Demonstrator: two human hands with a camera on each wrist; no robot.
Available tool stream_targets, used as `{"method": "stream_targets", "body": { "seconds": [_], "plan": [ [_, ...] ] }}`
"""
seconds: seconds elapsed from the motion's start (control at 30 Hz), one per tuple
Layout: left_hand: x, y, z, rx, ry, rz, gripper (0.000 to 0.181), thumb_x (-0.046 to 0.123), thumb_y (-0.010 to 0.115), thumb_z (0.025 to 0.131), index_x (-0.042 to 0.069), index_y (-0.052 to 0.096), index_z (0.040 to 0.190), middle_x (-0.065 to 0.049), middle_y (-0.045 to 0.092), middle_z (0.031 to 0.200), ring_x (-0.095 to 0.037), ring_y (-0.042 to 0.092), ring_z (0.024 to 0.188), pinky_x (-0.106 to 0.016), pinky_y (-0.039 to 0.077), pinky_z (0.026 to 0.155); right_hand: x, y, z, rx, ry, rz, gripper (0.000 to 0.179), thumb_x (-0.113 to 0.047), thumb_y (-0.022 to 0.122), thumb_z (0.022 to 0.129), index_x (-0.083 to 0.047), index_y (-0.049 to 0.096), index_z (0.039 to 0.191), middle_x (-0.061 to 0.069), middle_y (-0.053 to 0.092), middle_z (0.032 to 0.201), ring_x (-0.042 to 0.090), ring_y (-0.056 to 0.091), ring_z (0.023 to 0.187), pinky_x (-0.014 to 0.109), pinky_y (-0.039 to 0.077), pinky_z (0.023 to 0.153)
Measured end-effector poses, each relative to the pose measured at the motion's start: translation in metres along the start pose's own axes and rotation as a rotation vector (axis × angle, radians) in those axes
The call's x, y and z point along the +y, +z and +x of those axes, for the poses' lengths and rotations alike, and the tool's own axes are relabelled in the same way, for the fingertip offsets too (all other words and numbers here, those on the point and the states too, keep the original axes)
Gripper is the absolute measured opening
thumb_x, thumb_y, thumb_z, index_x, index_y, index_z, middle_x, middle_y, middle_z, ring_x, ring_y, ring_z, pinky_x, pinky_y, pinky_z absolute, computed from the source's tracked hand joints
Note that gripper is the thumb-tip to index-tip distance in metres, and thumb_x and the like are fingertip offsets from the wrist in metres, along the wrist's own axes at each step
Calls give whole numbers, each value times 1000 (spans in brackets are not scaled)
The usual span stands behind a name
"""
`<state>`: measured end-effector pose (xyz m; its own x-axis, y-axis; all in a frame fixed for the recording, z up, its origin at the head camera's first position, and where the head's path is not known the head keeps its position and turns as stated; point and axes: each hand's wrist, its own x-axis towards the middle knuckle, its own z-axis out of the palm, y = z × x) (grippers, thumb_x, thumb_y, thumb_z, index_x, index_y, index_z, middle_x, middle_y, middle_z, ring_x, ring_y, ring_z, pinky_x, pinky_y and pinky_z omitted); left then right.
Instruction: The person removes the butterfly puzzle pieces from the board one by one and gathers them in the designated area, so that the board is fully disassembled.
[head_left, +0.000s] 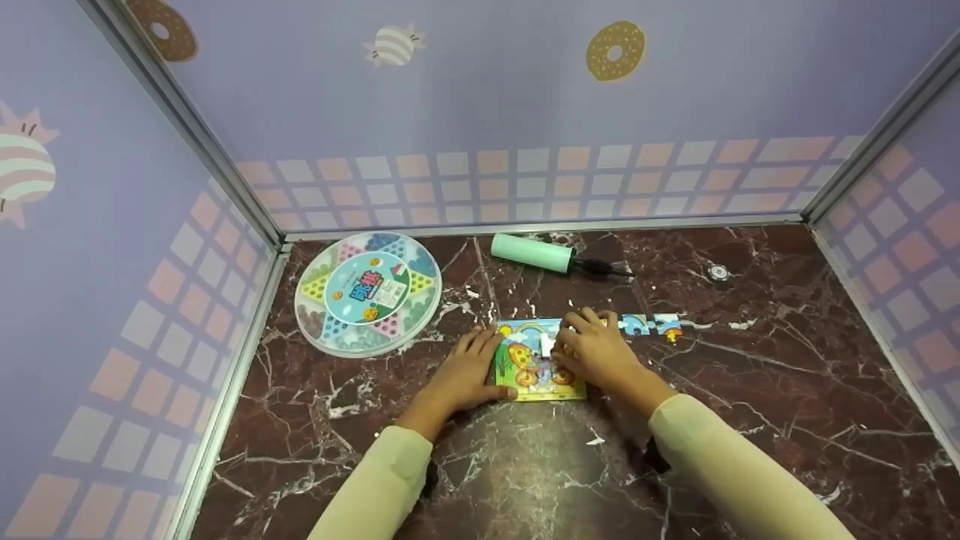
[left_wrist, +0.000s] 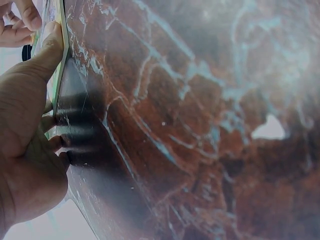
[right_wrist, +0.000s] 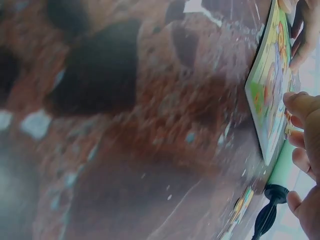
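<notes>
A colourful jigsaw puzzle (head_left: 505, 367) lies flat on the dark marbled surface in the head view. My left hand (head_left: 465, 373) rests along its left edge, fingers stretched out, thumb on the lower left corner. In the left wrist view that thumb (left_wrist: 49, 47) presses on the board's top face. My right hand (head_left: 602, 355) bends over the board's right half, its thumb and fingers curled round a small whitish puzzle piece (head_left: 547, 345); the fingers partly hide it. Right of the board lie loose puzzle pieces (head_left: 667, 325).
A round Chinese checkers set (head_left: 365, 289) lies at the left. Behind the puzzle is a mint-green hand pump (head_left: 532, 253) with a black nozzle. A small round disc (head_left: 718, 272) lies at the back right, and a white scrap (head_left: 595, 441) in front. Patterned walls (head_left: 480, 112) enclose the back and sides.
</notes>
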<state>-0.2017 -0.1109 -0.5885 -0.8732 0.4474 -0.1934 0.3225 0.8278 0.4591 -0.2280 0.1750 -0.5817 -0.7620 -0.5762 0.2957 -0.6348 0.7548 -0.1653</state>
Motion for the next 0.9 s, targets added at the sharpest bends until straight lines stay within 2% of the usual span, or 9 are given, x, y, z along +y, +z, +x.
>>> {"method": "stream_targets", "body": {
  "seconds": [0.3,0.9],
  "plan": [
    [1,-1,-1,-5,1,3,108,61,80,95,11,29,175,-11,19,187,-42,17,173,-63,27,137,11,-2,-10,54,2,-2,19,-30,91,92,-18,77,96,6,71,112,31,59,106,69,51,97],
    [2,-1,0,-10,-6,-8,108,61,80,95,11,29,175,-10,19,187,-42,16,173,-64,27,137,33,-7,-30,15,76,-5,21,-32,89,95,-16,78,104,6,71,114,31,61,108,70,50,100]
  ]
}}
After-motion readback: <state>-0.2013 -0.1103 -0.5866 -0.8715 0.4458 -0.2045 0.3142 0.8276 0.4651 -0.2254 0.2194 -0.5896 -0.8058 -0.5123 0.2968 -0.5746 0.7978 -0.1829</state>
